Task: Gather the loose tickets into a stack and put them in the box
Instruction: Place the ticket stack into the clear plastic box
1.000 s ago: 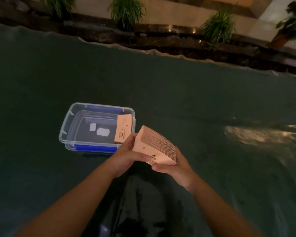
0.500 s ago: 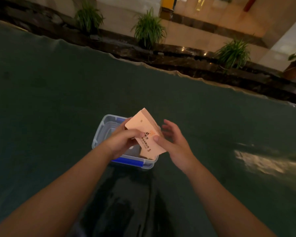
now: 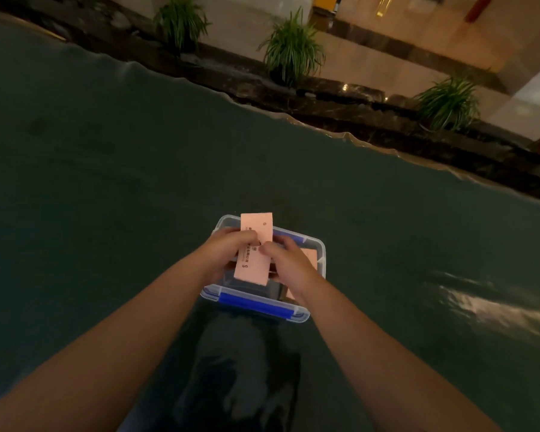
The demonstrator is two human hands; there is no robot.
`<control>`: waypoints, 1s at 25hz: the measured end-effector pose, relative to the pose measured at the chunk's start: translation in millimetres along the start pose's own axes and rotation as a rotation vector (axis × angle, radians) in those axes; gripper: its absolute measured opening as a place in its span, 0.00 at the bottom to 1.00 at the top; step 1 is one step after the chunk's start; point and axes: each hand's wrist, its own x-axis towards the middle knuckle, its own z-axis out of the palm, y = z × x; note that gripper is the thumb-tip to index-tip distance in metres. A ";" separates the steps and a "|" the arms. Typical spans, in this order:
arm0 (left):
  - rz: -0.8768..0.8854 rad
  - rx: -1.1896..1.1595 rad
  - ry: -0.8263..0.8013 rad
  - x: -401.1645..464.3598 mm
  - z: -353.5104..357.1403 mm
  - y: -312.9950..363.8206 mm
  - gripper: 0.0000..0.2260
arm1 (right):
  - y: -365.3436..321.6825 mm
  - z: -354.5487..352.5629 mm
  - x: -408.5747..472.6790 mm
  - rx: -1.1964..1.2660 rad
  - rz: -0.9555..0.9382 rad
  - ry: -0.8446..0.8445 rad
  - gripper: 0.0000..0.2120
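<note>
Both hands, left (image 3: 228, 247) and right (image 3: 286, 260), grip the pink ticket stack (image 3: 253, 248) from either side, thumbs on its face, directly over the open clear box (image 3: 320, 251) on the dark green table (image 3: 106, 182).

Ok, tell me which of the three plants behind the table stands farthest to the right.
The plant near the picture's right edge, beside the pale wall corner. The other two, the left plant and the middle plant, stand further left along the dark ledge.
</note>
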 end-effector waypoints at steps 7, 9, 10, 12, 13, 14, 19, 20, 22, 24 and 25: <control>-0.153 0.098 0.075 33.1 12.9 -19.3 0.07 | 19.2 16.5 33.8 0.004 0.210 0.106 0.05; -0.179 0.104 0.089 38.0 14.7 -24.2 0.07 | 24.2 17.9 41.9 -0.007 0.250 0.112 0.10; -0.189 0.109 0.094 39.6 15.5 -26.3 0.07 | 26.1 18.6 44.9 -0.009 0.267 0.112 0.12; -0.193 0.119 0.105 41.5 17.6 -28.6 0.07 | 28.6 18.8 48.4 -0.010 0.281 0.125 0.14; -0.188 0.126 0.112 42.3 18.3 -29.3 0.07 | 29.3 19.0 49.4 -0.013 0.281 0.130 0.14; -0.187 0.141 0.125 42.3 18.5 -29.3 0.06 | 29.4 19.4 49.3 -0.025 0.281 0.136 0.14; -0.222 0.177 0.149 42.5 17.4 -26.9 0.09 | 30.4 19.6 47.9 -0.135 0.225 0.183 0.15; -0.229 0.181 0.153 40.2 17.6 -24.5 0.09 | 28.2 19.9 44.2 -0.153 0.217 0.178 0.15; -0.219 0.194 0.147 35.1 15.6 -20.5 0.09 | 27.7 18.7 39.1 -0.185 0.185 0.160 0.14; -0.182 0.210 0.148 30.1 10.0 -15.2 0.07 | 27.6 14.7 31.4 -0.188 0.151 0.143 0.09; -0.143 0.227 0.151 26.9 6.1 -12.8 0.07 | 28.4 11.2 26.5 -0.187 0.119 0.130 0.05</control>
